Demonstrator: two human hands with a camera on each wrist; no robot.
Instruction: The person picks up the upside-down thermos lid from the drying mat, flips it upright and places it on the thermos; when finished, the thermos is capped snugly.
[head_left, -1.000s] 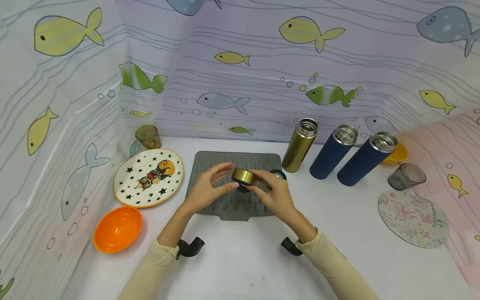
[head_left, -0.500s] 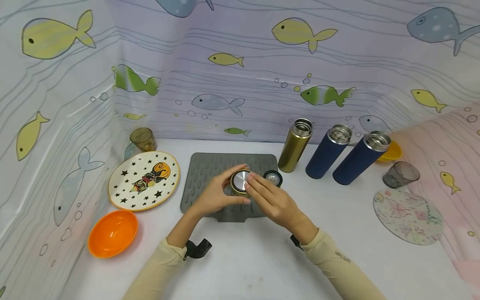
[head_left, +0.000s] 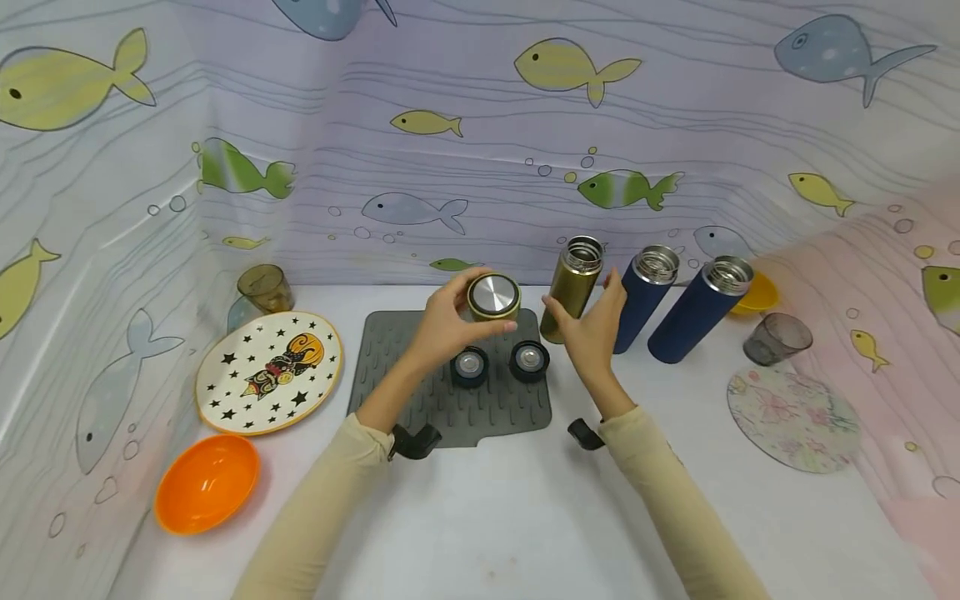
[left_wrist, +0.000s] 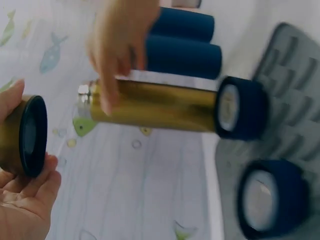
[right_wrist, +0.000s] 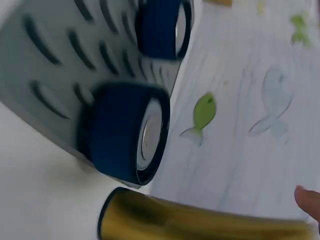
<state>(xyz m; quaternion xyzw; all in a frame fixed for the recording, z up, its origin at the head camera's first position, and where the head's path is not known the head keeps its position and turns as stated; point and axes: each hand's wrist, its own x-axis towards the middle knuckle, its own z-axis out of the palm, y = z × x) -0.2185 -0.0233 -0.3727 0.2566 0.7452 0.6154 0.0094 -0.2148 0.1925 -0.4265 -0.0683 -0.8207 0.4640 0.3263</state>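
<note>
My left hand [head_left: 442, 325] holds a gold bottle lid [head_left: 493, 294] between thumb and fingers, its silver top facing up, over the far part of the grey drying mat [head_left: 382, 400]. The lid's dark underside rim shows in the left wrist view. An uncapped gold flask [head_left: 567, 292] stands upright just right of the mat. Around it my right hand [head_left: 594, 337] spreads, thumb on the left and fingers on the right near the neck. Two navy lids [head_left: 469, 367] lie on the mat with their inner faces up; the nearer one fills much of the right wrist view.
Two uncapped navy flasks [head_left: 701, 312] stand to the right of the gold one. Beyond them are a yellow bowl [head_left: 757, 293], a grey glass [head_left: 777, 339] and a round floral mat [head_left: 795, 421]. At left are an amber glass [head_left: 266, 289], a star-patterned plate [head_left: 225, 383] and an orange bowl [head_left: 207, 483].
The gold lid was turned silver side up, with both hands on it. My right hand then left it and reached right to the gold flask, while my left hand carried the lid farther back.
</note>
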